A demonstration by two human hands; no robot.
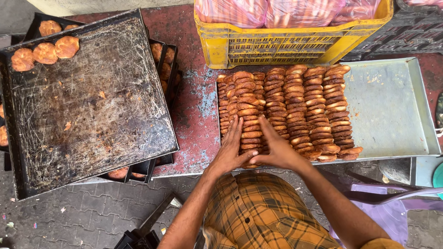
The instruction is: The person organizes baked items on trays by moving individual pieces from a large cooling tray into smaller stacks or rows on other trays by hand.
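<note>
Left hand (229, 150) flat, fingers spread, pressing left side of bun row (250, 121). Right hand (277, 147) flat, fingers extended, against same row's right side. Neither closed around anything. Rows stand on edge in steel tray (392, 110) on red desk (196, 106). Yellow crate (277, 46) behind; dark baking sheet (87, 101) left.

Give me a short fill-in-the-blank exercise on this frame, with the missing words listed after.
1. Both hands, left hand and right hand, press on rows of buns standing in a ____ metal tray.
2. The crate behind the tray is ____.
3. The dark baking sheet holds ____ buns in its far corner.

Missing words: silver; yellow; three
</note>
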